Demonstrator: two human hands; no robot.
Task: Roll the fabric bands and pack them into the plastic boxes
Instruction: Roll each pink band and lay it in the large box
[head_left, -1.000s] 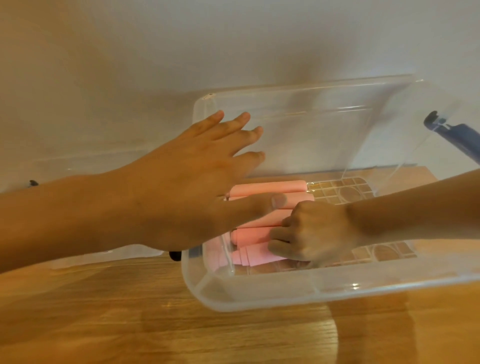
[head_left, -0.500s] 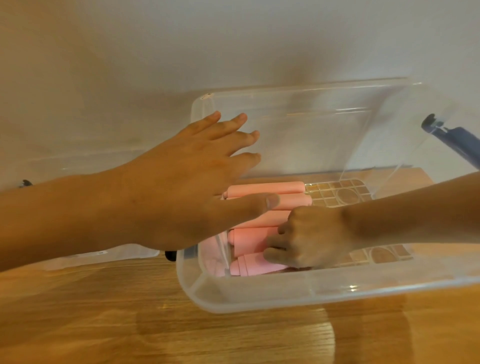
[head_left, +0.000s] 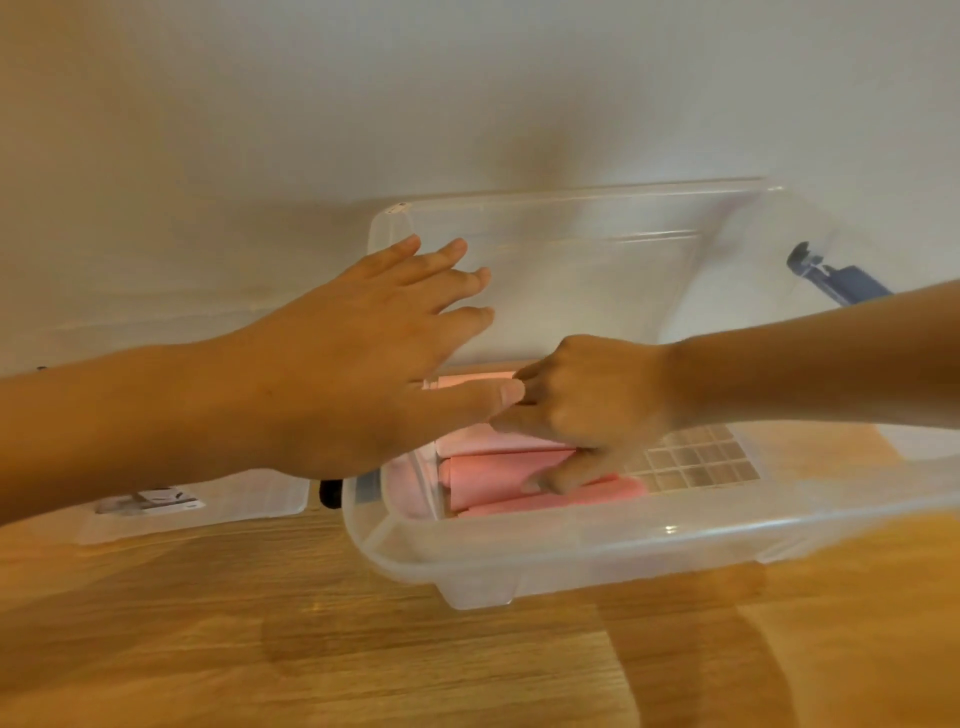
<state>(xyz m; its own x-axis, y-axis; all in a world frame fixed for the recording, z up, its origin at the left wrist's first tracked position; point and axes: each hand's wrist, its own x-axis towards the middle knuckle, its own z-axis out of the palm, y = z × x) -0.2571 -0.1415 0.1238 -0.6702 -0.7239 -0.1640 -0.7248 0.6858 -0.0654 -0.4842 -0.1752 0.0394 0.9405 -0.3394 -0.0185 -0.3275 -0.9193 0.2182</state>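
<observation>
A clear plastic box (head_left: 571, 551) stands on the wooden table. Several pink rolled fabric bands (head_left: 498, 467) lie side by side at its left end, over a gridded floor. My left hand (head_left: 353, 374) lies over the box's left wall, with its fingers straight and spread and its thumb reaching in above the rolls. My right hand (head_left: 582, 410) is inside the box. Its fingers curl over the top of the middle rolls and its thumb presses the front one, pinching pink rolls between them. The rear rolls are mostly hidden by both hands.
A clear lid (head_left: 192, 499) with a label lies flat to the left of the box, and a small black part (head_left: 330, 493) shows between them. A blue object (head_left: 841, 280) sits behind the box's right side. A white wall stands close behind.
My right hand has moved from the front roll up and back over the middle rolls. The box has shifted slightly on the table. My left hand keeps its place.
</observation>
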